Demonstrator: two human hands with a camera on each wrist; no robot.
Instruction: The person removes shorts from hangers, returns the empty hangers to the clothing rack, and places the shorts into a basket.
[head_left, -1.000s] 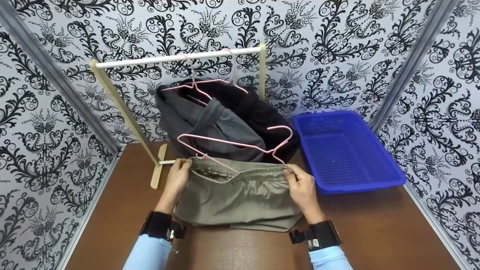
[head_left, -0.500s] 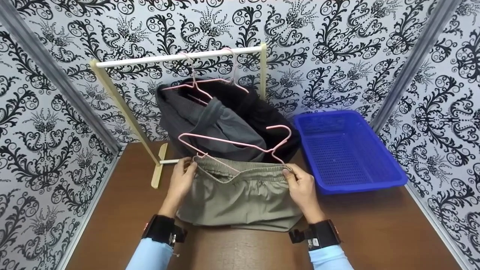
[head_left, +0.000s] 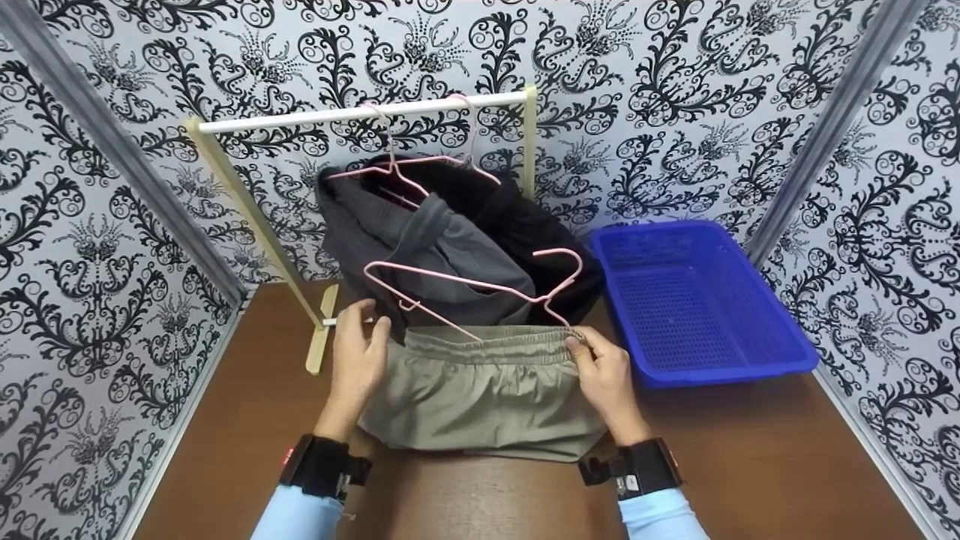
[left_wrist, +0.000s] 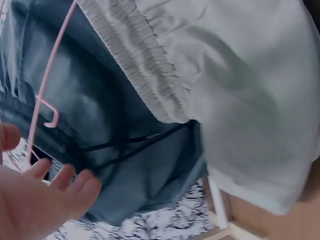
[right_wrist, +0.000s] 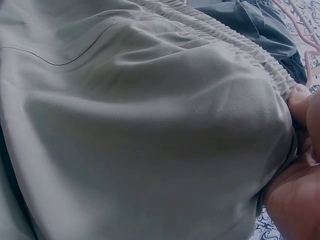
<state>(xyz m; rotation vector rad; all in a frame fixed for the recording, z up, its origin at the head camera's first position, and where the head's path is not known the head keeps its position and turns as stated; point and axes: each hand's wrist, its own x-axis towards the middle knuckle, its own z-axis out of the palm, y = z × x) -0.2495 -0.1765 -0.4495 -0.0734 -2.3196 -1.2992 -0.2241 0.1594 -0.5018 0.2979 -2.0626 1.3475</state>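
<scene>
Olive-green elastic-waist shorts [head_left: 487,397] hang in front of me, low over the table. My right hand [head_left: 604,371] pinches the right end of their waistband, beside the neck of a pink hanger [head_left: 450,276]. The hanger slants up to the left; its lower bar runs down into the waistband, and its right end is hidden in the shorts. My left hand [head_left: 358,360] is off the waistband, just left of the shorts, fingers apart and holding nothing. In the left wrist view its fingers [left_wrist: 65,180] lie near the hanger's bare end with a small hook [left_wrist: 50,117].
Behind stands a rack with a white rail [head_left: 300,120] and wooden legs. Grey trousers [head_left: 450,247] and a black garment [head_left: 547,225] hang on it from pink hangers. A blue plastic basket [head_left: 780,330] is on the brown table [head_left: 480,495] at the right.
My left hand has let go of the waistband's left end and moved slightly left. That end has slipped down off the hanger's left end. My right hand keeps its grip.
</scene>
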